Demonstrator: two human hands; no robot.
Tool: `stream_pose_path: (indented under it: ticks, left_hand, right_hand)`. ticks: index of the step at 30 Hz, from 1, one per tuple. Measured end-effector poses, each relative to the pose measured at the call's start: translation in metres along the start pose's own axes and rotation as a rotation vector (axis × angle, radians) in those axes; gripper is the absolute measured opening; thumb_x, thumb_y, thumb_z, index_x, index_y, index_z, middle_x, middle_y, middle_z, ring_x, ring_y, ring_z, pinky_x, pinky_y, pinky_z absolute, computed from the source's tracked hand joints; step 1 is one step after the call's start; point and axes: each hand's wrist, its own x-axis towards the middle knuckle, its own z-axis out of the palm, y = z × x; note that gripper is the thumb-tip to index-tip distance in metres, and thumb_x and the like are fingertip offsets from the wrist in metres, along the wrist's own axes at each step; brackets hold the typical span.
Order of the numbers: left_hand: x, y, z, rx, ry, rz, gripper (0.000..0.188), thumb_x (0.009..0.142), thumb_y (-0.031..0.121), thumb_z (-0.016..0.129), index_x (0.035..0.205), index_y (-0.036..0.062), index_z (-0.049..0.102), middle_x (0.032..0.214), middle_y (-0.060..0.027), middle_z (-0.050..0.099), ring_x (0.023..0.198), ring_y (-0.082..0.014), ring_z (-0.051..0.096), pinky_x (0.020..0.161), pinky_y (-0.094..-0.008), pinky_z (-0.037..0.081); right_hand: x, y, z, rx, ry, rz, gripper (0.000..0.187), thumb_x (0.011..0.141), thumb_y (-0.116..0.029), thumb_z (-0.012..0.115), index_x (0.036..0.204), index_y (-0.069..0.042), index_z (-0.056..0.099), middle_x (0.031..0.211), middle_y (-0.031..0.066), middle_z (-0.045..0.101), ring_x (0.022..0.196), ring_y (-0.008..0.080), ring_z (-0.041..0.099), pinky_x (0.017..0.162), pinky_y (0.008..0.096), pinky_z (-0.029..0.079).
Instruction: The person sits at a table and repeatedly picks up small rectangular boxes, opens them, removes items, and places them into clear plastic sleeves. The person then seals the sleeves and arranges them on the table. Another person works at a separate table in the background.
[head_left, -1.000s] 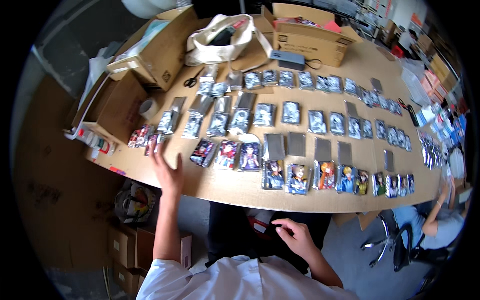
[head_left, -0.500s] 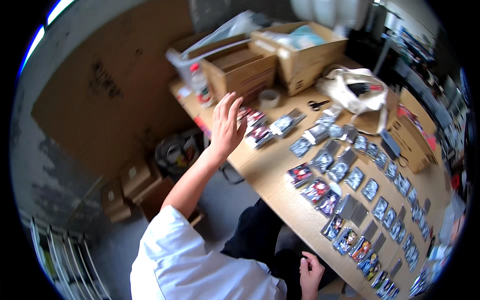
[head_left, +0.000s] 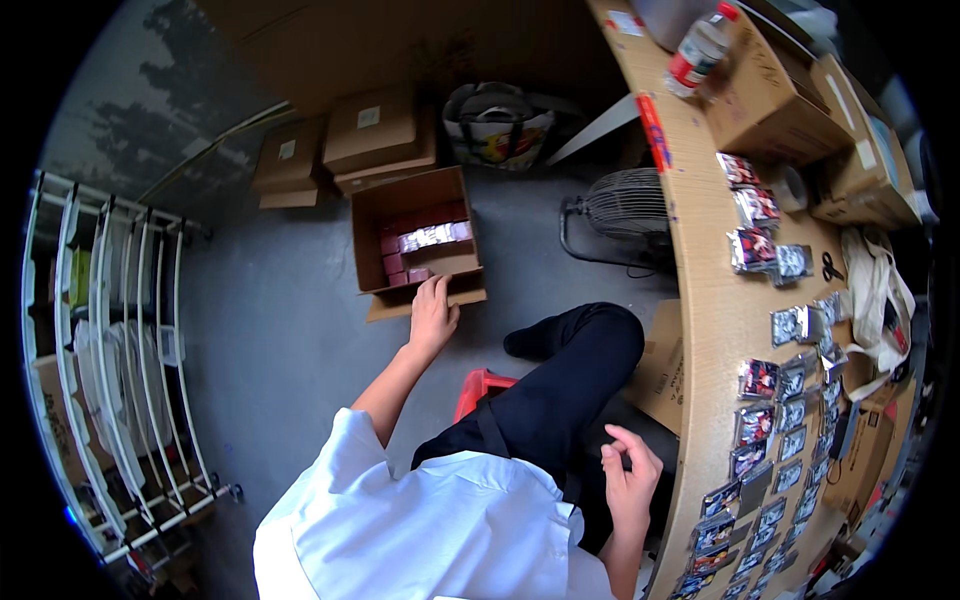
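Left hand was empty, fingers loosely stretched at the near edge of the cardboard box; honestly couldn't tell from where I stood if they touched its flap. The right hand was half-curled with nothing in it, off to the right of the box, beside the table. Small pink packs sat inside the box, with a shiny row across the middle. I'd guess each pack was light and stiffish, wrap slippery and easy to crease, so pinching the sides beat grabbing corners.
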Motion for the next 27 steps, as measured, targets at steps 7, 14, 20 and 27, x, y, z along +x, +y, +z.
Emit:
stream_pose_path:
  ticks: [7, 14, 20, 27]
  left_hand:
    - [0.003, -0.105, 0.016, 0.324, 0.015, -0.021, 0.069, 0.081, 0.015, 0.077, 0.145, 0.0078, 0.054, 0.141, -0.0155, 0.057, 0.133, -0.0356, 0.054, 0.116, -0.0535, 0.040]
    - [0.017, -0.144, 0.042, 0.380, -0.095, -0.176, 0.027, 0.091, 0.012, 0.061, 0.110, 0.0198, 0.078, 0.098, -0.0026, 0.075, 0.103, -0.0245, 0.068, 0.103, -0.0459, 0.045]
    - [-0.023, -0.126, 0.051, 0.237, 0.075, -0.151, 0.027, 0.088, 0.009, 0.062, 0.107, 0.0164, 0.079, 0.101, -0.0014, 0.078, 0.101, -0.0225, 0.069, 0.102, -0.0432, 0.044]
    - [-0.031, -0.100, 0.047, 0.234, 0.070, -0.133, 0.025, 0.086, 0.007, 0.064, 0.106, 0.0148, 0.078, 0.102, -0.0008, 0.077, 0.099, -0.0215, 0.068, 0.105, -0.0439, 0.044]
  right_hand:
    - [0.101, -0.059, 0.081, -0.106, -0.280, -0.338, 0.023, 0.092, -0.003, 0.078, 0.115, -0.002, 0.074, 0.076, 0.0089, 0.063, 0.062, 0.0214, 0.062, 0.060, 0.0334, 0.050]
    - [0.162, -0.084, 0.165, -0.160, -0.525, -0.510, 0.025, 0.094, -0.008, 0.076, 0.117, -0.001, 0.072, 0.083, 0.0111, 0.067, 0.074, 0.0273, 0.068, 0.070, 0.0387, 0.057]
    - [0.188, -0.079, 0.205, -0.198, -0.604, -0.536, 0.027, 0.095, -0.011, 0.074, 0.121, -0.003, 0.072, 0.090, 0.0121, 0.067, 0.083, 0.0289, 0.070, 0.076, 0.0401, 0.059]
    - [0.198, -0.062, 0.200, -0.169, -0.602, -0.412, 0.027, 0.096, -0.011, 0.074, 0.122, -0.004, 0.071, 0.091, 0.0126, 0.068, 0.084, 0.0304, 0.070, 0.077, 0.0409, 0.059]
